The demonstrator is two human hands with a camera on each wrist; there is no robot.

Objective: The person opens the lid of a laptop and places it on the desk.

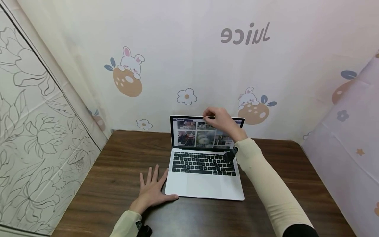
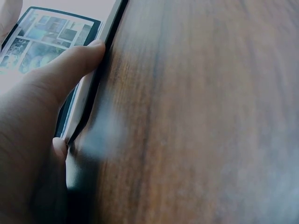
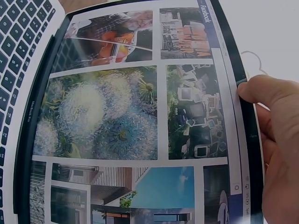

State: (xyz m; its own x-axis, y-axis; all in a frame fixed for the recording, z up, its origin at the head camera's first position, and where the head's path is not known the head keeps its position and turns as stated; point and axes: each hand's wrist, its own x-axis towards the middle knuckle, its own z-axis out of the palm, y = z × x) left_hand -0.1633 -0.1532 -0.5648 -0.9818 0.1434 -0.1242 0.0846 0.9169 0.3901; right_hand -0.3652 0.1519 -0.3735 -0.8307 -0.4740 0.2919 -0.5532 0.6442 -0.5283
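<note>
A silver laptop (image 1: pixel 204 186) stands unfolded on the table, its lit screen (image 3: pixel 163 112) showing a page of photo tiles headed "Facebook". My right hand (image 1: pixel 223 122) pinches the lid's top edge near its middle. In the right wrist view the thumb (image 3: pixel 268 88) lies on the front bezel, with the other fingers behind the lid. My left hand (image 1: pixel 152 192) is spread at the laptop's front left corner, its index finger along the left side. The left thumb (image 2: pixel 77 63) lies against the front edge of the base in the left wrist view.
The dark brown wooden table (image 1: pixel 118 164) extends around the laptop. Behind it hangs a pale curtain (image 1: pixel 189 65) printed with rabbits, fruit and flowers. A panel with line-drawn flowers (image 1: pixel 38 158) stands on the left, and printed cloth (image 1: pixel 340 148) hangs on the right.
</note>
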